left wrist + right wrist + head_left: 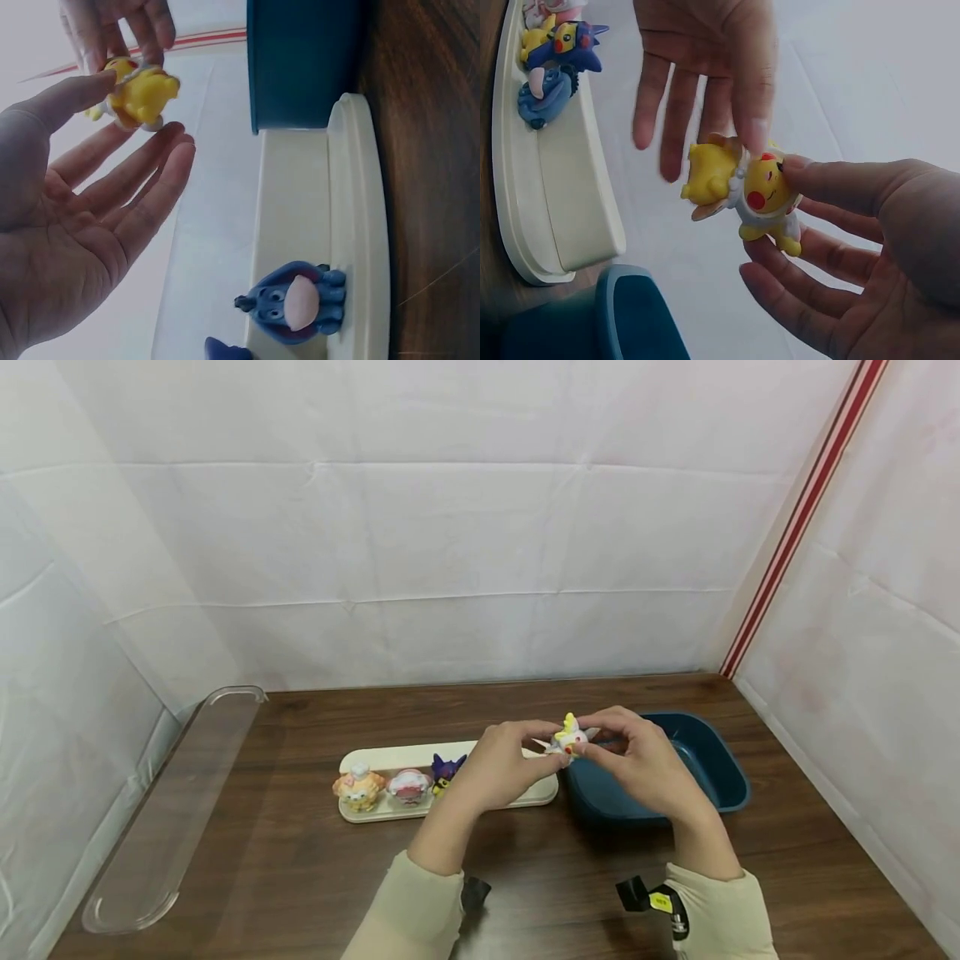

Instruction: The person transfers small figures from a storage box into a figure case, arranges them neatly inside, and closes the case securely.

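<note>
A yellow Pikachu figurine (763, 189) with a white hood is held up between both hands, level with the near side of the blue bin in the head view. My left hand (504, 766) pinches it with the thumb and index finger, the other fingers spread. From the other side, my right hand (647, 762) grips it, thumb on its head and fingers behind. Below and to the left lies a long cream tray (408, 755). On it stand an orange-and-white figurine (360, 789), a pink-and-white one (408, 787), a purple-and-yellow one (574, 45) and a blue donkey figurine (300, 304).
A dark blue bin (731, 777) stands at the right, close to the tray's end. A long transparent cover (180, 802) lies along the left edge of the brown wooden table (292, 877). White sheeting (465, 535) hangs behind and at both sides.
</note>
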A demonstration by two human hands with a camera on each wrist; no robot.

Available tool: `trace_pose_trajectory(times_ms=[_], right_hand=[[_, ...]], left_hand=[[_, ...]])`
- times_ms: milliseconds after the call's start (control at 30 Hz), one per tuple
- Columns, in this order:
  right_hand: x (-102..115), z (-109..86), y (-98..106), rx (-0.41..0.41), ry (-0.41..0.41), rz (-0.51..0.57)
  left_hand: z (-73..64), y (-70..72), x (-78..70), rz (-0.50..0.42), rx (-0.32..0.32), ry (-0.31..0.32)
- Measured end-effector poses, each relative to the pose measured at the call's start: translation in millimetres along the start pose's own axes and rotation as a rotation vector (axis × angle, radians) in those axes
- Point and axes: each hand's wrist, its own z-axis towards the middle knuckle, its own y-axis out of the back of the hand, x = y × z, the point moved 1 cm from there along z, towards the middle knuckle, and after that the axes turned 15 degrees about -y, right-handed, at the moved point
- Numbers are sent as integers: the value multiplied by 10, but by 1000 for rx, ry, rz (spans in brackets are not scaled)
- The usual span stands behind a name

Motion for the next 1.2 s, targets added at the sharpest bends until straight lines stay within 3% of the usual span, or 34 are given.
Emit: trace_pose_trajectory(times_ms=[233, 533, 933, 1200], right_hand=[[43, 5, -64, 11, 31, -25], [102, 7, -185, 27, 54, -7], [113, 35, -268, 57, 48, 12], [63, 61, -257, 30, 20, 7]], left_hand=[[-8, 54, -12, 19, -45, -43], [-25, 116, 2, 46, -89, -7], [-63, 225, 58, 59, -46, 28], [-85, 291, 97, 63, -33, 27]])
